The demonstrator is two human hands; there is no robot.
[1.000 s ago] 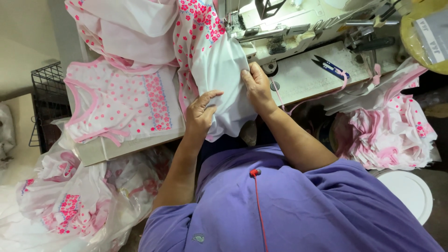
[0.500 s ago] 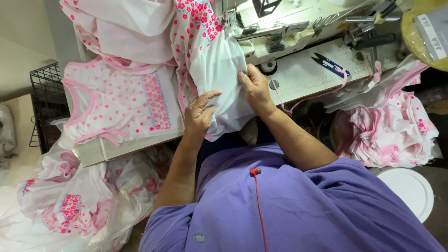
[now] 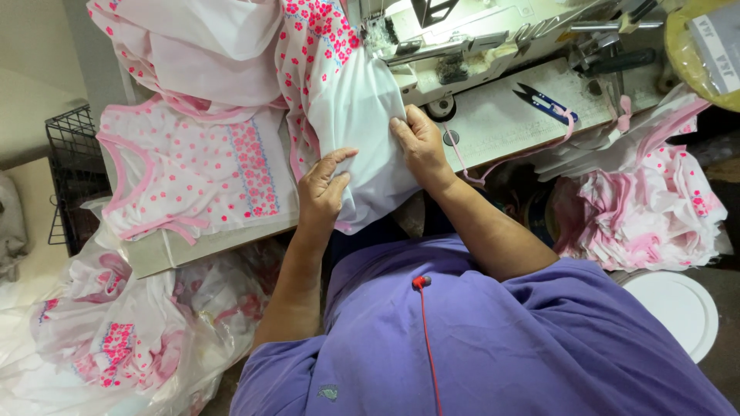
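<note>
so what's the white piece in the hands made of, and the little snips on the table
White piece: soft, thin matte fabric, probably a knit; it folds and drapes under the left hand and right hand. Snips: dark blades, likely metal, with a blue, seemingly plastic grip.

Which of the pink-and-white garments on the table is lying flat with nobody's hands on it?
The small sleeveless top left of the left hand. It lies spread flat and untouched, while both hands, the right hand too, grip the white piece at the sewing machine.

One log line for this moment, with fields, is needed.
left hand: on white fabric | right hand: pressing same fabric | sewing machine: ahead
</note>
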